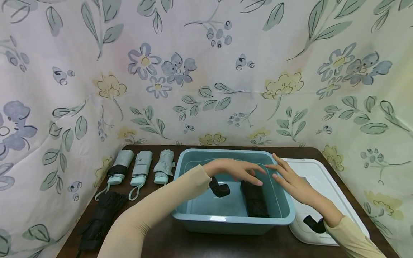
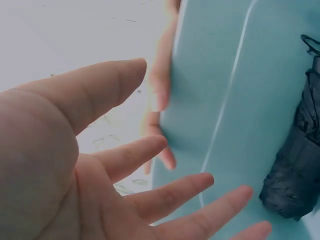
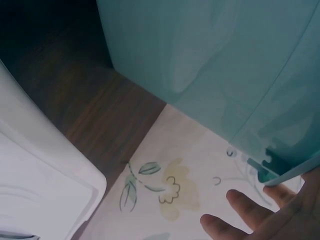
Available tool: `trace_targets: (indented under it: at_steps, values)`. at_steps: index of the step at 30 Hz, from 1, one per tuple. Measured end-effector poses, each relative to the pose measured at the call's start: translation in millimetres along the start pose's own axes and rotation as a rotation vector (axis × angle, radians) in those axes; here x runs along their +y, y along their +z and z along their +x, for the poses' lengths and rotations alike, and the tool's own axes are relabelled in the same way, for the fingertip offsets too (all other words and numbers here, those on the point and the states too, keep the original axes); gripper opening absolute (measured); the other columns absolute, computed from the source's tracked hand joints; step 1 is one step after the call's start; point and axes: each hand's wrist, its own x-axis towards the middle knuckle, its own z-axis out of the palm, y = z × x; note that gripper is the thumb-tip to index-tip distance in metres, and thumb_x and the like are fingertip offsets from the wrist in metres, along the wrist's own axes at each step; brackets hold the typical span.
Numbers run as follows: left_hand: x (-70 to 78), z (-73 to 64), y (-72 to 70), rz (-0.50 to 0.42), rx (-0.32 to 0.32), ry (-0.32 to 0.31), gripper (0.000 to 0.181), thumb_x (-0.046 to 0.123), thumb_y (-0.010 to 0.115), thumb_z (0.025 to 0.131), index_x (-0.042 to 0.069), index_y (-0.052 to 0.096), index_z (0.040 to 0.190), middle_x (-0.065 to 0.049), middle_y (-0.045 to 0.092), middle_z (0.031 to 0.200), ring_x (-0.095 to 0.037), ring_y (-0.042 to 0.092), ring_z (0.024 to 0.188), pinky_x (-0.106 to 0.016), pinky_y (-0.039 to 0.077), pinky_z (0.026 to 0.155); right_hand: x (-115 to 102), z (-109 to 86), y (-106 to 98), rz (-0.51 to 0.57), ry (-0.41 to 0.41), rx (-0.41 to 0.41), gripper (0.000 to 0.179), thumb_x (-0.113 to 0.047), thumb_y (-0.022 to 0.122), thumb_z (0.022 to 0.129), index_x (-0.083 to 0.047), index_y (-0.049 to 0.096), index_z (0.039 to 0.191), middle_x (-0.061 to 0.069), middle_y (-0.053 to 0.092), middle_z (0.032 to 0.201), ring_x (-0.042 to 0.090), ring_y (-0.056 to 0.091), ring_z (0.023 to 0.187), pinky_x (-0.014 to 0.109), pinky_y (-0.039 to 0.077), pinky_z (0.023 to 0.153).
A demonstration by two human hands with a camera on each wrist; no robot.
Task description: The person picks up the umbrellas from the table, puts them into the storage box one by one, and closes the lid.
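A black folded umbrella (image 1: 255,199) lies inside the light blue plastic tub (image 1: 232,219), along its right side. Over the tub and the umbrella's far end hovers my left hand (image 1: 237,170), fingers spread and holding nothing. In the left wrist view, that hand (image 2: 145,195) shows its open palm, with the umbrella (image 2: 292,155) beyond the fingertips. At the tub's right rim is my right hand (image 1: 293,182), its fingers extended toward the left hand. The right wrist view puts its fingers (image 3: 247,210) beside the rim, outside the tub wall (image 3: 200,60).
Three pale blue folded umbrellas (image 1: 120,166), (image 1: 142,166), (image 1: 164,166) lie in a row left of the tub. Nearer, another black folded umbrella (image 1: 103,218) lies on the dark wooden table (image 1: 174,243). A white lid (image 1: 326,200) lies right of the tub; a floral curtain (image 1: 206,71) hangs behind.
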Motion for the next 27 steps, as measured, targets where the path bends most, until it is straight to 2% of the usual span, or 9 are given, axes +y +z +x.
trace_targets:
  at_steps: [5, 10, 14, 21, 27]
  values:
    - [-2.6, -20.7, -1.8, 0.013, 0.063, 0.064, 0.055, 0.038, 0.051, 0.094, 0.023, 0.033, 0.144, -0.005, 0.039, 0.142, -0.014, 0.05, 0.118, -0.028, 0.05, 0.077, -1, 0.0, -1, -0.002, -0.004, 0.0, 0.039, -0.025, 0.038, 0.101, -0.017, 0.042, 0.138, 0.006, 0.0, 0.156, 0.048, 0.023, 0.132, 0.061, 0.044, 0.08]
    - [-7.1, -41.8, -2.7, 0.047, 0.136, 0.101, 0.052, 0.033, 0.053, 0.095, 0.022, 0.035, 0.143, -0.004, 0.041, 0.141, -0.015, 0.047, 0.123, -0.027, 0.048, 0.086, -2, 0.1, 0, -0.013, -0.002, 0.001, 0.038, -0.024, 0.039, 0.101, -0.017, 0.042, 0.138, 0.01, 0.002, 0.156, 0.05, 0.025, 0.131, 0.062, 0.044, 0.079]
    - [-12.1, -55.8, -3.2, 0.044, 0.199, 0.128, 0.052, 0.032, 0.054, 0.094, 0.024, 0.036, 0.142, -0.002, 0.044, 0.139, -0.018, 0.05, 0.121, -0.026, 0.045, 0.091, -2, 0.8, -1, -0.014, -0.007, 0.01, 0.038, -0.024, 0.039, 0.1, -0.017, 0.042, 0.138, 0.012, 0.004, 0.155, 0.05, 0.023, 0.132, 0.065, 0.042, 0.08]
    - [-18.0, -76.0, -3.0, -0.001, 0.254, 0.184, 0.05, 0.031, 0.053, 0.095, 0.026, 0.036, 0.141, -0.001, 0.044, 0.139, -0.015, 0.051, 0.118, -0.027, 0.045, 0.091, -2, 1.0, 0, -0.011, -0.013, 0.014, 0.038, -0.022, 0.04, 0.1, -0.018, 0.042, 0.138, 0.01, 0.004, 0.155, 0.049, 0.021, 0.133, 0.065, 0.041, 0.082]
    - [-21.7, -93.2, -1.4, -0.017, 0.287, 0.192, 0.05, 0.035, 0.055, 0.093, 0.033, 0.036, 0.14, 0.004, 0.043, 0.139, -0.013, 0.051, 0.118, -0.029, 0.046, 0.09, -3, -1.2, 2, 0.004, -0.028, 0.023, 0.038, -0.021, 0.039, 0.101, -0.016, 0.042, 0.138, 0.009, 0.002, 0.156, 0.047, 0.018, 0.135, 0.066, 0.038, 0.085]
